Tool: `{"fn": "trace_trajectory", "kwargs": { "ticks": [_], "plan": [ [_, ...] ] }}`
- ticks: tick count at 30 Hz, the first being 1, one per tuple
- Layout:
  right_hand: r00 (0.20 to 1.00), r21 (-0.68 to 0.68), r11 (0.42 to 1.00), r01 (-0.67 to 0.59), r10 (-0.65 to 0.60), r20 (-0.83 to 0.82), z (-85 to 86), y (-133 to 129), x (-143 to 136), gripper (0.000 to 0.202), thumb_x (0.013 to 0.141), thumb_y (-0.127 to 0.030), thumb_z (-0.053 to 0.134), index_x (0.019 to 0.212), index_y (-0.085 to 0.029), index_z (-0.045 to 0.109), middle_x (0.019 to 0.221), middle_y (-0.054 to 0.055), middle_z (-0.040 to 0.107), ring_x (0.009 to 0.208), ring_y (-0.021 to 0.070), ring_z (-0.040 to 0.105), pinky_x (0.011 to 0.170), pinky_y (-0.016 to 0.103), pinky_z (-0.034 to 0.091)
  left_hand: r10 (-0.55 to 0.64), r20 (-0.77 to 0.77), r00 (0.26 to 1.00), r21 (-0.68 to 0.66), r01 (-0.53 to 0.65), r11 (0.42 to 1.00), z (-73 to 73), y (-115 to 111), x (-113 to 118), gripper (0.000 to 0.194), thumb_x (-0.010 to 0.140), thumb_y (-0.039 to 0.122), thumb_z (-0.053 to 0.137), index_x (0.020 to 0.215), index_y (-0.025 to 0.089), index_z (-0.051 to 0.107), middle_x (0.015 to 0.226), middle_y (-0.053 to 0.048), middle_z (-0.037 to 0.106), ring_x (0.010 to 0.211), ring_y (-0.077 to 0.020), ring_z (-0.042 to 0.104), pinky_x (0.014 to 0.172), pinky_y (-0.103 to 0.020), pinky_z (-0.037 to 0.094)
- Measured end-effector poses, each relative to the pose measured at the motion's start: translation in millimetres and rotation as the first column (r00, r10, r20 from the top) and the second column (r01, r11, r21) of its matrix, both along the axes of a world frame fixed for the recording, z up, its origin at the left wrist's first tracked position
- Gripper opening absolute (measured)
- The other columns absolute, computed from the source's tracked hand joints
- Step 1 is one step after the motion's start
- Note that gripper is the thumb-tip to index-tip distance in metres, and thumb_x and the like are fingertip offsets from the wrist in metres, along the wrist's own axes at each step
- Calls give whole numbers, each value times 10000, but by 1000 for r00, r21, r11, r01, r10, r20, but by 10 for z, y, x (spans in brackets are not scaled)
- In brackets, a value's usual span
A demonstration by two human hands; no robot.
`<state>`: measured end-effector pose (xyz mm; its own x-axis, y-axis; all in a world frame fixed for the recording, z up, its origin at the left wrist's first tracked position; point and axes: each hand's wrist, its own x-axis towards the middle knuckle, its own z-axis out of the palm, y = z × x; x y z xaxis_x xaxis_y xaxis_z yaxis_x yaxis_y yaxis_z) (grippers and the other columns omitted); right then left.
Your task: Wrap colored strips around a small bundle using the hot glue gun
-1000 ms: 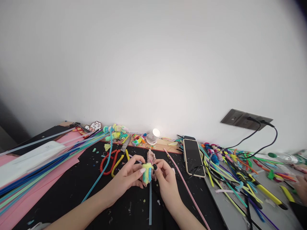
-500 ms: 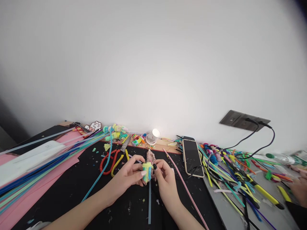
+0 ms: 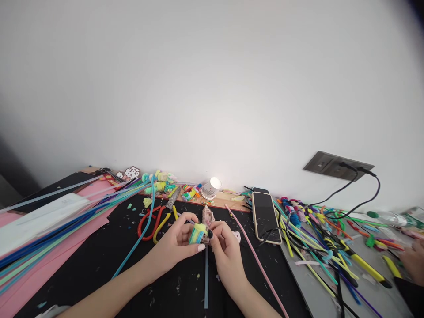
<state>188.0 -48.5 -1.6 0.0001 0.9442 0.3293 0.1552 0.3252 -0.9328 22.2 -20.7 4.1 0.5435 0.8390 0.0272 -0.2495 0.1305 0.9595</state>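
A small fuzzy pipe-cleaner piece point(image 3: 196, 235), striped yellow, blue and green with a yellow band at one end, is held in front of me. My left hand point(image 3: 180, 238) grips it from the left between thumb and fingers. At its right edge, my right hand point(image 3: 223, 247) pinches the yellow end with thumb and forefinger. Just behind the hands stands a pinkish, narrow-tipped object point(image 3: 208, 215), partly hidden by my fingers. A blue-grey pipe cleaner point(image 3: 206, 282) lies on the black mat point(image 3: 165, 282) below them.
Red-handled scissors point(image 3: 150, 223) and yellow-handled pliers point(image 3: 164, 225) lie left of my hands. A paper cup point(image 3: 211, 188) stands by the wall. To the right are a phone point(image 3: 266, 216), pipe cleaners, a cable and another person's hand point(image 3: 414, 260). Pink sheets point(image 3: 79, 238) lie left.
The striped piece has tilted and turned, moving slightly left, so its yellow end now faces up and right. My left thumb has shifted lower, off its front. Both hands still hold it.
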Motion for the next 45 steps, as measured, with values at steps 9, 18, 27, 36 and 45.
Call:
{"fn": "trace_trajectory", "kwargs": {
  "ticks": [9,18,27,36,45],
  "plan": [
    [1000,5,1000,-8,8,6,10,4,-6,202,929,-265,505,734,-210,508,905,55,564,816,194,539,672,297,425,66,-43,997,67,-63,996,-11,-7,-8,315,804,204,667,1042,249,466,977,9,576,889,-152,589,823,-290,454],
    [1000,25,1000,4,-5,26,-12,-13,1,178,924,-245,507,755,-206,550,908,56,562,823,196,550,675,298,437,69,-57,996,51,-66,996,-28,6,-15,314,804,207,663,1067,245,496,982,0,572,866,-155,583,763,-270,456],
    [999,40,999,18,-19,45,-9,17,21,153,917,-204,479,802,-213,580,938,59,563,866,211,563,748,330,457,72,-69,995,-4,-73,997,21,-13,-19,327,810,246,664,1095,254,505,840,26,575,789,-152,549,725,-278,451],
    [999,8,1000,27,-27,24,-38,3,27,122,924,-243,496,819,-220,554,945,56,550,799,191,552,670,306,460,60,-44,997,-7,-61,998,-12,-4,-16,391,812,257,677,1143,256,470,756,52,553,723,-128,527,700,-263,438],
    [999,19,999,33,-33,25,-61,22,32,108,912,-216,482,815,-221,530,954,48,541,803,185,551,660,297,459,30,-11,999,-23,-30,999,8,12,-10,385,805,262,688,1099,237,441,771,43,613,733,-123,537,703,-262,419]
  ]
}}
